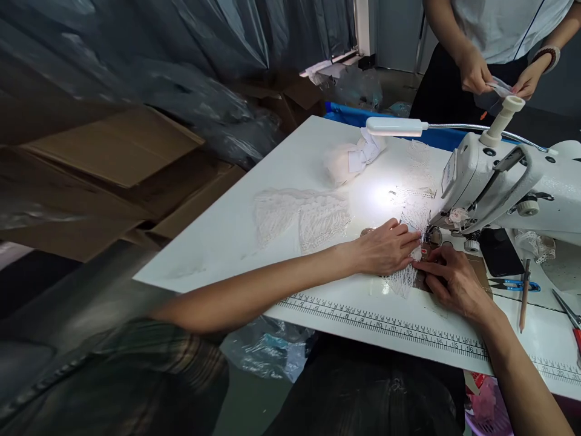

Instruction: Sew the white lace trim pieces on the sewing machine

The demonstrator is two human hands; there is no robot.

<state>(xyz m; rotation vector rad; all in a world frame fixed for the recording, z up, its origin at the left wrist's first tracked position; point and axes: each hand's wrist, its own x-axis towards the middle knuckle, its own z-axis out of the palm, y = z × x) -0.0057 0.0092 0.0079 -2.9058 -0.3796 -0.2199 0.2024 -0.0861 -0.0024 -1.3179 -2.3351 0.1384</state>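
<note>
White lace fabric (403, 280) lies under the needle area of a white sewing machine (494, 181). My left hand (389, 247) rests palm down on it, fingers close together and pressing the lace beside the presser foot (425, 238). From the other side, my right hand (454, 280) reaches in, with its index finger and thumb closed at the lace's right edge, near the left fingertips. Part of the lace is hidden beneath both hands. More of it stretches behind the needle toward the back of the table.
Lace pieces (320, 221) and a pale bundle (349, 158) lie left on the white table (218, 242). To the right are a phone (502, 251), blue snips (517, 285), a pencil (525, 297) and scissors (572, 315). Cardboard boxes (113, 145) stand left; a co-worker's hands (476, 71) hold fabric behind.
</note>
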